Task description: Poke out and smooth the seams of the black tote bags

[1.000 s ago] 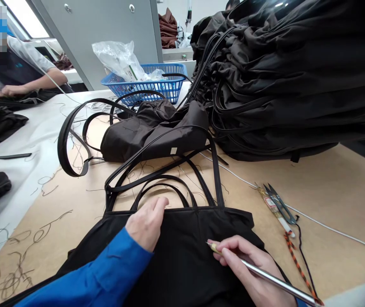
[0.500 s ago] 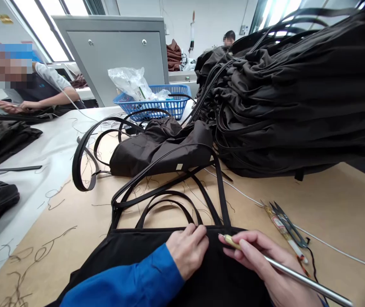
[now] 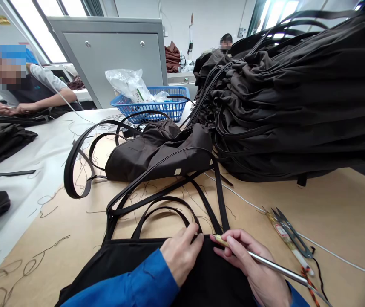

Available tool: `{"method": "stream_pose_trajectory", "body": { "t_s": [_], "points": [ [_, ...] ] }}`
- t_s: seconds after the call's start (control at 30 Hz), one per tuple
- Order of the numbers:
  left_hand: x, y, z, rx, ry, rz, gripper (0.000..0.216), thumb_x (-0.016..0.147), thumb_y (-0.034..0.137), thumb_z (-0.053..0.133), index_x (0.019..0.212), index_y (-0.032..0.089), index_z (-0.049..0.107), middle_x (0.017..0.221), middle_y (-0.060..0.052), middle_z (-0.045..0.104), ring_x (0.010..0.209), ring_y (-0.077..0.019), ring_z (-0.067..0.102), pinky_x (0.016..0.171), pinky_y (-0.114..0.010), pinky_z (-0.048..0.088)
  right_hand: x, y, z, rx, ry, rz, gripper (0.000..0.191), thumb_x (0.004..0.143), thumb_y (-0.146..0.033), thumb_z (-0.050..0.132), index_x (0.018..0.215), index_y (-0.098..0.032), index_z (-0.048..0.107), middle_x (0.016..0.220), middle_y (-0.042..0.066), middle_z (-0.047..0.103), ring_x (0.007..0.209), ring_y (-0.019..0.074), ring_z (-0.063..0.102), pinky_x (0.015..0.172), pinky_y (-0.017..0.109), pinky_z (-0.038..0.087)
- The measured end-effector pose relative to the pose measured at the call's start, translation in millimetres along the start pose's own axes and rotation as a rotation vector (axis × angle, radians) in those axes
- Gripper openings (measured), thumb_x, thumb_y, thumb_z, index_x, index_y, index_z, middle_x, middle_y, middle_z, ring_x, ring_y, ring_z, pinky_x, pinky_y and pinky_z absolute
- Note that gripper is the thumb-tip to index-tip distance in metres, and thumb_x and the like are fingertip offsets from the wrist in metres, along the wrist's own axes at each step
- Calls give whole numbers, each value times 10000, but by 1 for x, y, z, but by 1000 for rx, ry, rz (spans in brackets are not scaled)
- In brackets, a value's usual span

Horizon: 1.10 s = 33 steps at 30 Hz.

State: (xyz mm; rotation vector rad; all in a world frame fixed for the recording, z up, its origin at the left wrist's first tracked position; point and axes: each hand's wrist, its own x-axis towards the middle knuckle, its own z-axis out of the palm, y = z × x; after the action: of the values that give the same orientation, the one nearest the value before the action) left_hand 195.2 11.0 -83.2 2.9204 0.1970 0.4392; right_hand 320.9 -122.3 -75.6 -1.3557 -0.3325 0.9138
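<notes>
A black fabric bag (image 3: 131,266) with thin black straps (image 3: 166,204) lies flat on the tan table right in front of me. My left hand (image 3: 181,252), in a blue sleeve, pinches the bag's top edge where a strap joins it. My right hand (image 3: 249,268) is closed around a thin metal rod (image 3: 274,266) like a pen. The rod's yellowish tip touches the bag's rim just right of my left fingers.
A brown bag (image 3: 156,149) with looped straps lies behind, and a tall heap of dark bags (image 3: 291,98) fills the right. Thread snips (image 3: 289,232) and a white cord (image 3: 338,258) lie at the right. A blue basket (image 3: 156,104) stands behind. Another person's arm (image 3: 38,102) rests at the far left; loose threads litter the table.
My left hand slid right along the bag's top edge to the strap joint and pinched it. My right hand with the rod moved up to the rim beside it.
</notes>
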Motion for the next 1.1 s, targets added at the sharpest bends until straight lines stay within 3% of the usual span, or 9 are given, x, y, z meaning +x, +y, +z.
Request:
{"method": "stream_pose_trajectory", "body": {
  "t_s": [0.13,0.3,0.53,0.6,0.7,0.8,1.1],
  "points": [
    [9,-6,-1,125,-82,176,212,879,77,373,968,107,562,881,-73,577,708,-165,576,523,-223,521,1,0,0,-66,-25,-7,371,745,-531,693,740,-162,647,688,-1,585,648,127,567,835,363,545],
    [16,-15,-1,128,-69,305,265,930,116,291,931,119,556,831,-52,573,629,-160,530,422,-242,438,3,1,-2,-131,-46,-7,371,755,-533,672,749,-163,652,647,-11,559,616,114,535,819,342,541],
    [14,-22,25,-138,81,72,342,967,164,193,808,171,496,728,-18,546,585,-120,524,532,-206,450,1,-2,-4,-313,-62,-13,386,785,-559,606,727,-178,635,652,14,591,647,158,577,701,271,513],
    [15,-21,27,-154,100,35,308,963,162,204,811,179,471,683,3,533,562,-109,527,524,-192,439,1,-3,-4,-419,-82,-16,392,803,-566,564,728,-187,627,714,35,633,666,173,595,644,252,498],
    [17,-19,25,-169,123,-12,258,957,157,230,826,189,449,636,29,522,516,-100,520,492,-184,412,0,-3,-4,-515,-108,-10,399,822,-573,511,751,-197,624,880,60,684,745,196,625,678,258,490],
    [18,-16,23,-168,136,-33,258,965,169,216,848,189,445,623,33,525,505,-105,530,488,-192,404,0,-1,-4,-530,-115,-21,372,828,-552,518,775,-205,638,991,60,688,825,203,643,715,246,490],
    [15,-12,10,-125,34,14,269,962,149,225,865,179,474,615,24,515,505,-114,509,485,-198,400,-1,-2,-2,-551,-111,-93,332,827,-511,550,770,-210,679,979,64,699,873,214,664,746,236,520]
  ]
}}
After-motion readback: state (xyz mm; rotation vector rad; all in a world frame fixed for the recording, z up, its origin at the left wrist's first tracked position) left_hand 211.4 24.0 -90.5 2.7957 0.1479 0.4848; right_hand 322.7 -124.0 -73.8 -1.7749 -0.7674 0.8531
